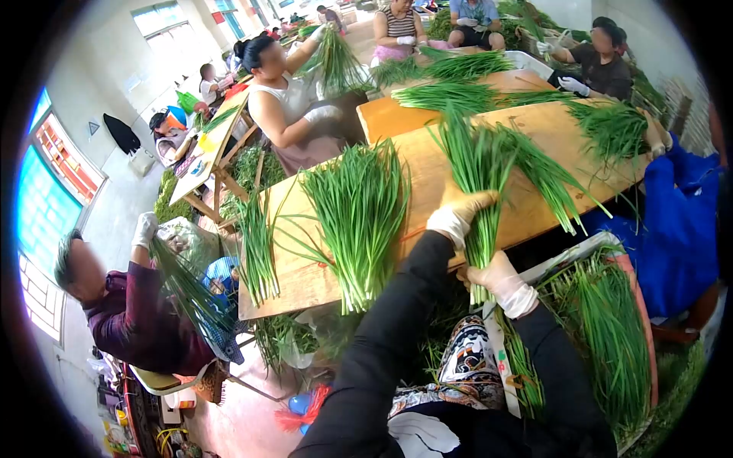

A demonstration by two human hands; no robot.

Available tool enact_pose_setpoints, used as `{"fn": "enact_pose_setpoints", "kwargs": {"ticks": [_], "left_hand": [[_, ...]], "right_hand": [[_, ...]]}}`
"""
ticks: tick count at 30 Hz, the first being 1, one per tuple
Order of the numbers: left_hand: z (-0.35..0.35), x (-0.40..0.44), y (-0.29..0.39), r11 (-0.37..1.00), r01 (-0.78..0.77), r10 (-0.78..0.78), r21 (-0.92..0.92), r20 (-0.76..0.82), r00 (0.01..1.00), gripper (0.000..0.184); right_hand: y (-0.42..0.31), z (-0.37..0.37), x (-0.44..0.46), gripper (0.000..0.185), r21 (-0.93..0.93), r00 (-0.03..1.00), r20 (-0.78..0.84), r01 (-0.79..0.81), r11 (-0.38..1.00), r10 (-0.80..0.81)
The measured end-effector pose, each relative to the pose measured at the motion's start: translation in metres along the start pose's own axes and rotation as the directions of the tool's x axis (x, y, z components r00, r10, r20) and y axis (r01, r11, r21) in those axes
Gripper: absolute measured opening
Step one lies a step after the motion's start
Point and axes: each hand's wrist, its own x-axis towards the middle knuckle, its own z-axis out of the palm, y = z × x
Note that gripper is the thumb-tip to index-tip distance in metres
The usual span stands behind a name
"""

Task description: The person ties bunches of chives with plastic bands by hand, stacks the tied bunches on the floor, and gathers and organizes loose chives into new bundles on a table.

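My left hand (460, 211), in a pale glove, is wrapped round the middle of a bunch of green chives (482, 164) held over the table's near edge. Lower down, my gloved right hand (500, 284) closes round the white stem ends of the same bunch. Its leaves point away from me across the wooden table (427, 175). Left of my hands lies a large pile of chives (355, 221), stems toward me. A smaller bunch (258, 252) lies farther left, and another (546, 179) lies just right of the held one.
A crate of loose chives (599, 336) stands by my right knee, near a blue cloth (679, 229). A person in a white top (286, 107) stands across the table holding chives. Another in dark red (153, 313) sits at the left. Several co-workers are farther back.
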Motion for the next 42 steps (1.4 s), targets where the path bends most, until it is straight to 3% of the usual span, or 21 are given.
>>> {"fn": "enact_pose_setpoints", "kwargs": {"ticks": [1,3,5,6,11,12,14,17,18,19,22,25,27,28,29,31,32,35,36,39,42], "left_hand": [[-0.009,0.001,0.016,0.995,-0.047,0.059,-0.091,0.138,0.989,0.071],[-0.013,-0.019,0.060,0.983,-0.176,0.180,-0.052,0.102,0.978,0.069],[-0.026,-0.016,0.079,0.939,-0.343,0.342,0.026,0.022,0.939,0.068],[-0.037,-0.015,0.086,0.895,-0.444,0.443,0.041,0.028,0.896,0.071],[-0.100,-0.017,0.091,0.776,-0.212,0.350,0.594,-0.126,0.928,0.091],[-0.128,-0.003,0.068,0.854,-0.133,0.206,0.503,-0.092,0.974,0.091],[-0.162,-0.003,0.048,0.614,0.005,0.135,0.789,-0.111,0.985,0.112],[-0.155,-0.028,0.070,0.082,0.129,0.154,0.988,-0.141,0.978,0.088],[-0.156,-0.031,0.068,-0.025,-0.142,0.433,0.990,0.139,0.891,0.075],[-0.157,-0.026,0.069,-0.076,-0.383,0.558,0.921,0.357,0.749,0.054],[-0.130,-0.031,0.077,0.224,-0.611,0.271,0.759,0.554,0.787,0.018],[-0.126,-0.027,0.048,0.066,-0.811,0.048,0.582,0.810,0.585,0.015],[-0.136,-0.027,0.027,-0.160,-0.810,-0.104,0.565,0.806,0.583,0.030],[-0.136,-0.027,0.019,-0.201,-0.695,-0.131,0.691,0.684,0.718,0.041],[-0.137,-0.026,0.011,-0.246,-0.556,-0.150,0.794,0.536,0.831,0.052],[-0.135,-0.024,0.012,-0.217,-0.543,-0.186,0.811,0.512,0.839,0.063],[-0.135,-0.023,0.012,-0.195,-0.527,-0.220,0.828,0.486,0.846,0.074],[-0.138,-0.023,-0.003,-0.244,-0.505,-0.116,0.828,0.492,0.863,0.081],[-0.136,-0.024,-0.007,-0.281,-0.532,-0.120,0.799,0.521,0.845,0.084],[-0.132,-0.021,-0.017,-0.272,-0.504,-0.072,0.820,0.505,0.860,0.082],[-0.137,-0.015,-0.025,-0.209,-0.532,-0.024,0.820,0.540,0.841,0.064]], "right_hand": [[-0.008,0.004,0.001,0.029,-0.141,0.998,-0.029,0.060,0.988,-0.064],[-0.027,0.025,0.002,0.028,-0.137,0.964,-0.043,0.255,0.957,-0.263],[-0.048,0.046,0.002,0.038,0.056,0.945,0.067,0.315,0.947,-0.319],[-0.054,0.055,0.006,0.037,0.173,0.960,0.146,0.213,0.962,-0.239],[-0.041,0.104,0.023,0.024,0.574,0.902,0.388,-0.075,0.815,-0.190],[-0.018,0.113,0.036,0.025,0.618,0.894,0.422,-0.162,0.769,-0.151],[0.006,0.123,0.052,0.029,0.583,0.880,0.474,-0.349,0.733,0.041],[0.057,0.119,0.079,0.033,0.618,0.773,0.633,-0.538,0.573,0.043],[0.049,0.116,0.074,0.036,0.610,0.782,0.621,-0.522,0.596,0.049],[0.045,0.115,0.071,0.036,0.610,0.784,0.619,-0.521,0.597,0.052],[0.046,0.115,0.070,0.026,0.628,0.788,0.615,-0.460,0.627,-0.038],[0.051,0.115,0.072,0.030,0.617,0.794,0.608,-0.473,0.629,0.000],[0.059,0.114,0.075,0.026,0.616,0.777,0.629,-0.505,0.605,0.008],[0.045,0.115,0.068,0.024,0.588,0.814,0.576,-0.477,0.653,0.075],[0.033,0.114,0.060,0.023,0.553,0.844,0.518,-0.455,0.699,0.140],[0.044,0.112,0.060,0.035,0.527,0.861,0.508,-0.305,0.793,-0.007],[0.048,0.090,0.058,0.048,0.199,0.846,0.529,-0.200,0.959,0.066],[0.004,0.040,0.045,0.047,-0.348,0.738,0.631,-0.007,0.938,0.239],[0.004,0.018,0.042,0.036,-0.210,0.780,0.599,-0.065,0.976,0.181],[-0.019,0.001,0.042,0.020,-0.255,0.922,0.384,0.062,0.965,0.043],[-0.008,0.016,0.044,0.018,-0.136,0.967,0.237,0.127,0.982,-0.092]]}}
